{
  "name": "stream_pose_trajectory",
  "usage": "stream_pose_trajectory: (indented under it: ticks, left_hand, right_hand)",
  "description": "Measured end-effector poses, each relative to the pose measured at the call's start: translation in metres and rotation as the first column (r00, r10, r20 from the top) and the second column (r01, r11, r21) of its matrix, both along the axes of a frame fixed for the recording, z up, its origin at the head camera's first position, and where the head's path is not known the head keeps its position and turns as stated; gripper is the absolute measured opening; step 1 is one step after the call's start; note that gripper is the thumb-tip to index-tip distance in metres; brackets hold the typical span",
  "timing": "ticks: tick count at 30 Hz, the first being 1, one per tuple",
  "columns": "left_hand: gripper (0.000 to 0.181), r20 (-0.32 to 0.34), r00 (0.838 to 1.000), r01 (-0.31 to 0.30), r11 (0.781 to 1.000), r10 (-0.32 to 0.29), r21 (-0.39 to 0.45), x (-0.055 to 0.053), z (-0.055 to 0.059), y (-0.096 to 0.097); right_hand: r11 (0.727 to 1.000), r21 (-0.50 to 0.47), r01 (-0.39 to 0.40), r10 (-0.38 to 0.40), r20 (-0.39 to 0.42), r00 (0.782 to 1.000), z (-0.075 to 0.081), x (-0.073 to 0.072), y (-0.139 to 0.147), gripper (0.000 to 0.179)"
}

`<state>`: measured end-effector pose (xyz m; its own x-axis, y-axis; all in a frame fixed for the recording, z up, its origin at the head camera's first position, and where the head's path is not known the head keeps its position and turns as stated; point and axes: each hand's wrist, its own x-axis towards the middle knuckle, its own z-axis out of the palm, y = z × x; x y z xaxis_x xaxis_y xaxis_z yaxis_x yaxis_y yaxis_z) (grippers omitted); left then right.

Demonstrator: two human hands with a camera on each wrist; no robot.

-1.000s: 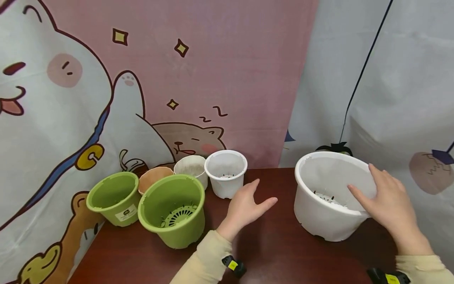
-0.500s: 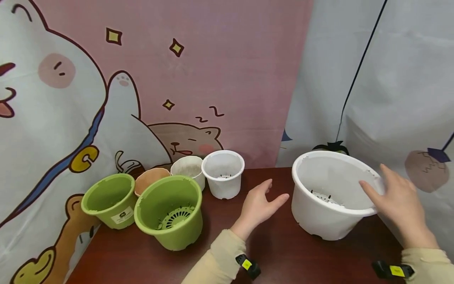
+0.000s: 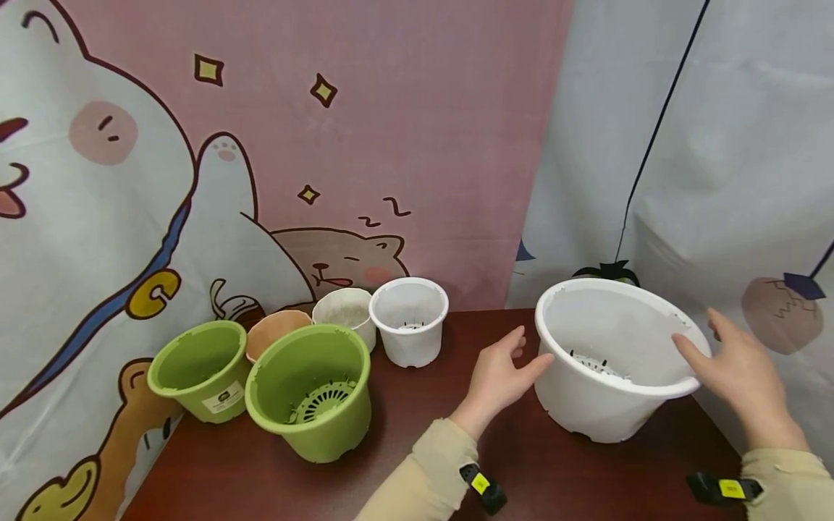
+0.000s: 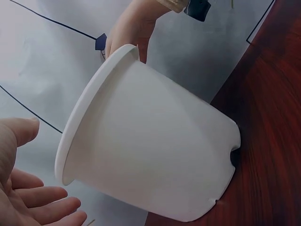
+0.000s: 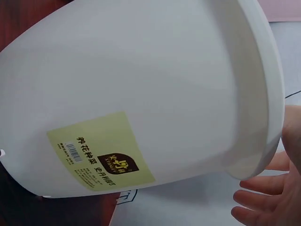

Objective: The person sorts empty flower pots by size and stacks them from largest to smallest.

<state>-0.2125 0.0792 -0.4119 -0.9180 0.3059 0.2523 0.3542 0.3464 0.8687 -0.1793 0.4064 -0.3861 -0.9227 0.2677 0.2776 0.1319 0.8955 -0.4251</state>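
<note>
Nearest, the left hand point(image 3: 498, 376) had its thumb and fingers apart, just left of the big pot point(image 3: 596, 409); its wrist view showed a gap between them. The right hand point(image 3: 739, 365), thumb likewise spread from its fingers, was at the rim's right side; whether it touched could not be told. The big pot stood upright on the right of the table point(image 3: 215, 477), bearing a yellow-green label point(image 5: 101, 150). Well to its left, the front green pot point(image 3: 326, 434) partly blocked the orange pot point(image 3: 276, 329) and the cream pot point(image 3: 345, 311); the other green pot point(image 3: 195, 362) stood leftmost. The small white pot point(image 3: 409, 346) covered the cream pot's right edge. Behind hung a printed cloth point(image 3: 423, 130).
</note>
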Motion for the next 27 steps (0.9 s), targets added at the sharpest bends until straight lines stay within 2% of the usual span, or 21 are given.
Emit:
stream_pose_trajectory:
  ticks: [8, 13, 17, 21, 27]
  left_hand:
    - [0.064, 0.008, 1.000, -0.016, 1.000, 0.016, 0.001, -0.002, -0.002, 0.016]
    - [0.057, 0.002, 1.000, 0.010, 1.000, -0.010, 0.019, -0.003, -0.005, 0.021]
    - [0.052, -0.026, 0.998, 0.051, 0.998, -0.050, 0.039, -0.004, -0.004, 0.023]
    - [0.049, -0.044, 0.997, 0.062, 0.997, -0.060, 0.052, -0.004, -0.004, 0.024]
    - [0.043, 0.005, 1.000, 0.025, 0.988, -0.026, 0.150, -0.003, -0.003, 0.025]
  right_hand:
    - [0.999, -0.034, -0.008, 0.010, 0.041, 0.999, -0.005, 0.000, 0.007, 0.082]
    - [0.998, -0.057, -0.004, 0.009, 0.090, 0.996, -0.007, 0.001, 0.010, 0.082]
    - [0.997, -0.049, -0.052, 0.054, 0.050, 0.997, -0.008, 0.001, 0.011, 0.063]
    - [0.995, -0.041, -0.090, 0.089, -0.007, 0.996, -0.010, 0.000, 0.012, 0.044]
    - [0.992, -0.127, -0.027, 0.030, 0.024, 0.999, -0.009, 0.000, 0.009, 0.052]
